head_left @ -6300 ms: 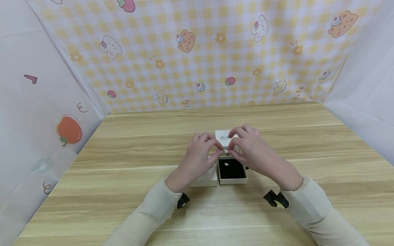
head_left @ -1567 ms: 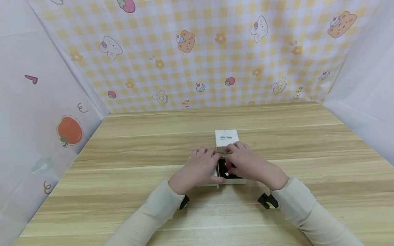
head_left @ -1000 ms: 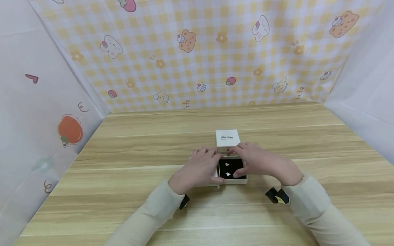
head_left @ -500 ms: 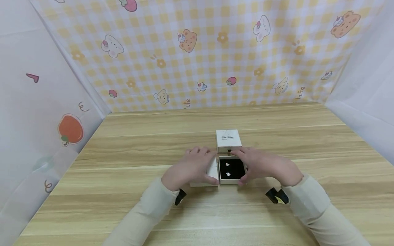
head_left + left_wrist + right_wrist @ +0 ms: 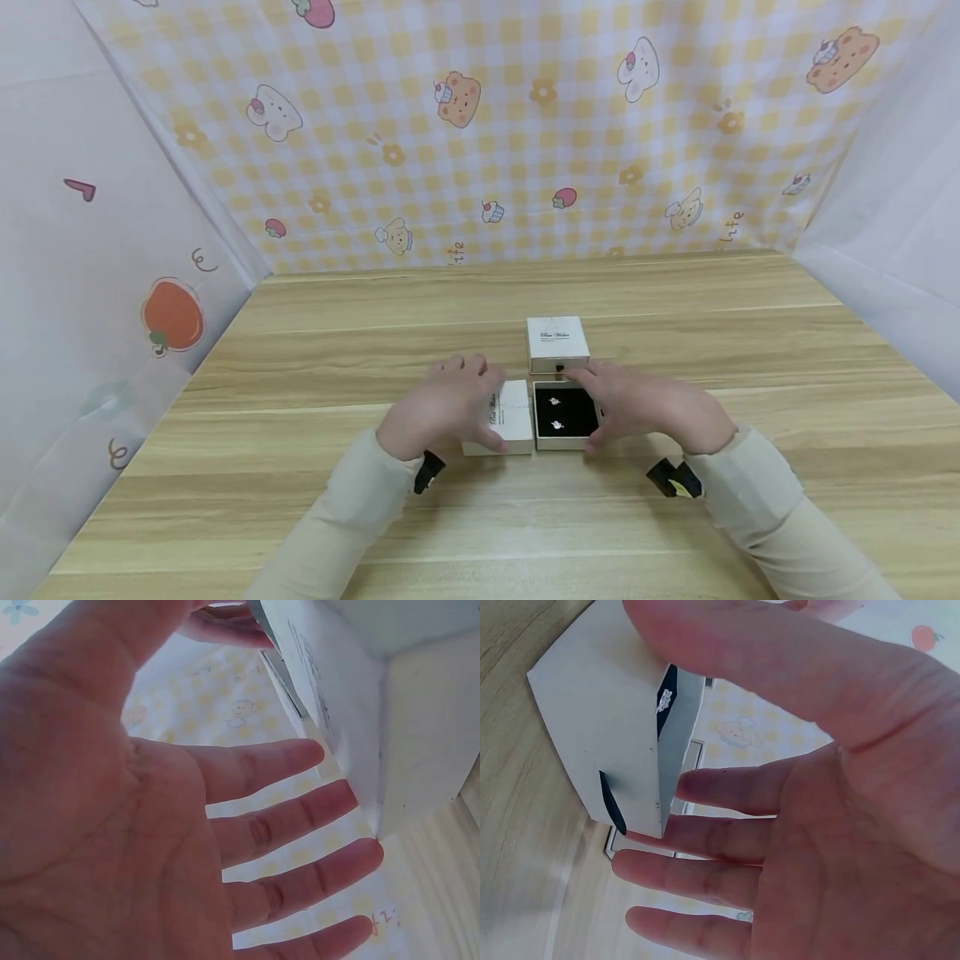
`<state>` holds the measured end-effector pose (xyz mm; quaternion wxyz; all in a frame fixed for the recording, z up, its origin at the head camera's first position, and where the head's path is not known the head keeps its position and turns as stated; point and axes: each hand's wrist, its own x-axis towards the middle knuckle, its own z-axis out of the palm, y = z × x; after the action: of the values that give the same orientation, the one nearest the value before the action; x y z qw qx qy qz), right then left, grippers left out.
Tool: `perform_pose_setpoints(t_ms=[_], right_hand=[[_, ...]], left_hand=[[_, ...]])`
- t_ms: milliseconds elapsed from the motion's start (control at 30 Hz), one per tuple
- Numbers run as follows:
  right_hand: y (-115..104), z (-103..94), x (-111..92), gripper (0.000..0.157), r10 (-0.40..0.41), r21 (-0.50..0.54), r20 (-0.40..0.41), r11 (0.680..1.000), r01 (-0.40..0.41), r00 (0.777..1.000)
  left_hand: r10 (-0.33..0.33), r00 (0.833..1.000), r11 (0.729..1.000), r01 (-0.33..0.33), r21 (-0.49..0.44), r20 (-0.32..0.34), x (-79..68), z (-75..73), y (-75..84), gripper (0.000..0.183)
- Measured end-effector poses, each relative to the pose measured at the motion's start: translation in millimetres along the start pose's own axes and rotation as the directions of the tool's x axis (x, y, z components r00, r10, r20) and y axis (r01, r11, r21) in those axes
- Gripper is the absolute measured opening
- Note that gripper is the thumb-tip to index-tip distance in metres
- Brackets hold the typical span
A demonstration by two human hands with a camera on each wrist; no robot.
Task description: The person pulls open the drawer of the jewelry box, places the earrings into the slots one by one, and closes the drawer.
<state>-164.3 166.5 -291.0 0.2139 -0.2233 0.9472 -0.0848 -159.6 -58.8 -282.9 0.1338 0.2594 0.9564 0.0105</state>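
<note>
A white drawer-style jewelry box tray [image 5: 567, 444] lies with a black cushion showing. Two small sparkling pieces like stud earrings, a far one [image 5: 554, 402] and a near one [image 5: 557, 425], sit on its left half. My right hand [image 5: 647, 402] grips the tray's right end, thumb at the near wall and fingers at the far one. A dark ribbon pull [image 5: 612, 802] hangs from that end wall. Just left of the tray is a white printed box sleeve [image 5: 516, 417]. Around the sleeve's left part spreads my left hand [image 5: 444, 410], its fingers [image 5: 289, 847] nearly straight.
Behind the tray stands another white box [image 5: 557, 337], printed on top and with a small dark pull at its front. The wooden table [image 5: 360, 317] runs back to a yellow checked cloth [image 5: 517, 150].
Earlier both hands pinched one earring; it now sits on the cushion beside the other. My left hand has moved left, uncovering the sleeve. My right hand has shifted to the tray's right end.
</note>
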Motion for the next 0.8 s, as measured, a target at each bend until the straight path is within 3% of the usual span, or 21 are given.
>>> perform_pose_setpoints(t_ms=[467,800], right_hand=[[0.8,2.5,0.9,0.089,-0.043,0.003,-0.023,0.999,0.043,0.999],[0.6,3.9,3.1,0.084,-0.049,0.042,-0.036,0.998,0.051,0.998]], left_hand=[[0.013,1.000,1.000,-0.013,0.014,-0.024,3.8,2.1,-2.7,0.073],[0.013,1.000,1.000,-0.013,0.006,-0.005,4.9,2.1,-2.9,0.076]])
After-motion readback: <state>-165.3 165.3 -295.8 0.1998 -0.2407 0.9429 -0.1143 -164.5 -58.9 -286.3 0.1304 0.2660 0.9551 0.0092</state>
